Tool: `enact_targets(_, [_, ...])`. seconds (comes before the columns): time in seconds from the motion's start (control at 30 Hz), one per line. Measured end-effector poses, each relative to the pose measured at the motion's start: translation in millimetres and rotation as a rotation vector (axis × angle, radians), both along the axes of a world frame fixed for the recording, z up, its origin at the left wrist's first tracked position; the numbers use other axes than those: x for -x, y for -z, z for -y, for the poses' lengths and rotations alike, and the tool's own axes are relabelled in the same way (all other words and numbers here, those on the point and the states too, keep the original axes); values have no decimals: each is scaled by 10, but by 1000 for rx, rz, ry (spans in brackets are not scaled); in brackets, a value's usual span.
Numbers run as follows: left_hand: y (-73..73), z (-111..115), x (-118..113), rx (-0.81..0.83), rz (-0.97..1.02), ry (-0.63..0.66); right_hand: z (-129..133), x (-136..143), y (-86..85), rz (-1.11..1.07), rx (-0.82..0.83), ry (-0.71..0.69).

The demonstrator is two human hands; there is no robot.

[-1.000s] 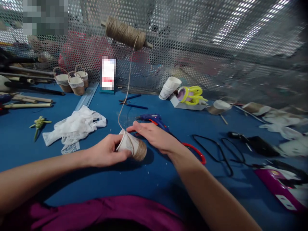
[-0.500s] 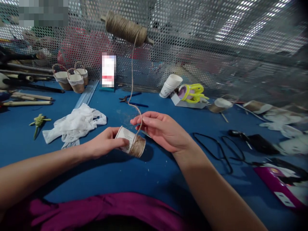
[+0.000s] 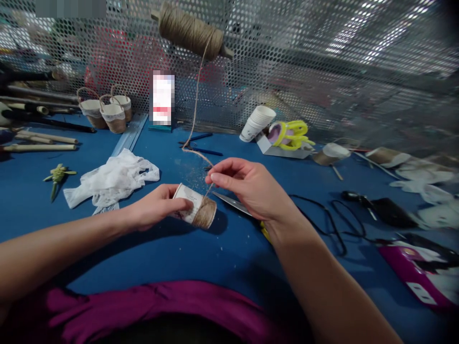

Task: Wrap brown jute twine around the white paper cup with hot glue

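Twine shift: since the earlier frame, the jute twine (image 3: 196, 105) has been pulled straighter btwn R hand & cup; R fingertips have been brought closer together, & more of the scissors (image 3: 233, 204) is now exposed.
Paper cup (image 3: 186, 196): held on its side just above blue table (image 3: 143, 267), centre front; mouth turned L, base turned R.
Twine band (image 3: 205, 213): wrapped round the cup's base end; rest of wall left white, w/ small print.
L hand (image 3: 158, 206): closed on cup's mouth end, thumb laid across the wall.
R hand (image 3: 247, 184): twine pinched btwn thumb & index, just above the band.
Scissors: blade pointed at cup, yellow handle partly covered by R wrist; whether held in palm or laid on table can't be told.
Spool (image 3: 190, 31): mounted on a rod before perforated metal panel (image 3: 279, 62); twine run down from it, bent near blue-handled pliers (image 3: 204, 151).
L side: white lace (image 3: 111, 179) heaped nr L forearm; 3 handled mini baskets (image 3: 113, 118) grouped behind.
Back R: stacked paper cups (image 3: 256, 124) leaned by white tray (image 3: 283, 151).
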State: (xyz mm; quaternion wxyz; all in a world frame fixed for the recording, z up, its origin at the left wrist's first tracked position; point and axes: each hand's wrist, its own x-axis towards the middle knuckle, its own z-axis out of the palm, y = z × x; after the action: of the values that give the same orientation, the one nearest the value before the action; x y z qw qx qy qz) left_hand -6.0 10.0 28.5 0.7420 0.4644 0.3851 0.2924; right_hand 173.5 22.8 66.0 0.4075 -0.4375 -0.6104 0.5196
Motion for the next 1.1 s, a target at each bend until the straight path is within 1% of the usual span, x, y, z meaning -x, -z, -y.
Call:
enact_targets(0.1, [-5, 2, 3, -1, -12, -2, -20, -12, 26, 99, -74, 64])
enact_targets(0.23, [-15, 6, 13, -13, -2, 11, -22, -6, 54, 153, -116, 98])
enact_targets(0.57, [-5, 20, 50, -155, -20, 35, -23, 4, 85, 233, -129, 117])
enact_targets(0.87, [-20, 38, 75, -211, -13, 60, -18, 22, 91, 250, -144, 103])
enact_targets(1.1, [-41, 51, 79, -272, 5, 51, -8, 42, 94, 251, -123, 74])
